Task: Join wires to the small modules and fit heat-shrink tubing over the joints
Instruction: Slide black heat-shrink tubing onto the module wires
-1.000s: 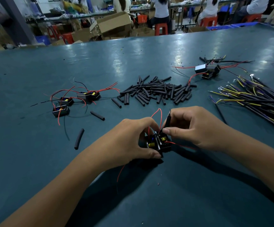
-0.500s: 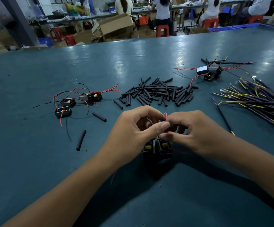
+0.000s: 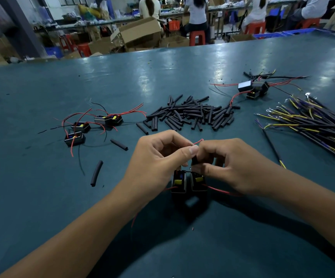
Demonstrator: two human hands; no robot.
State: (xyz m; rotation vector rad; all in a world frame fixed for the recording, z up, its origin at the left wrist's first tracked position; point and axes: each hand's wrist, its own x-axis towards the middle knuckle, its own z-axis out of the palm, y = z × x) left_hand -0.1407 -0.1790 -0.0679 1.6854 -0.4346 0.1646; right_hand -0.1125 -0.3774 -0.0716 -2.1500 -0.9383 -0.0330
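A wide teal worktable (image 3: 42, 197) fills the view. At its right edge lies a large sheaf of black cables with yellow and purple leads (image 3: 319, 125), too many to count. In the middle, beyond the hands, sits a heap of short black heat-shrink tubes (image 3: 190, 115), several dozen at a guess, tangled too thickly to count exactly. Three loose tubes lie apart from it on the left: one near the heap's left end (image 3: 142, 128), one just beyond the left hand (image 3: 119, 144), and a longer one well to the left of the wrist (image 3: 96, 173).

Small black modules with red wires stand in three groups: a left cluster (image 3: 94, 125) of about four, a far right cluster (image 3: 252, 89) of about three, and two modules (image 3: 188, 182) side by side and touching, directly under the hands.

The left hand (image 3: 158, 157) has its fingers curled, thumb and forefinger pinching a thin red wire (image 3: 198, 141) whose end pokes up between the two hands. The right hand (image 3: 232, 165) is likewise curled, its thumb and fingers gripping a black heat-shrink piece (image 3: 194, 160) just above the two modules; the two hands' fingertips touch. Another red wire (image 3: 216, 190) trails from the modules under the right hand.
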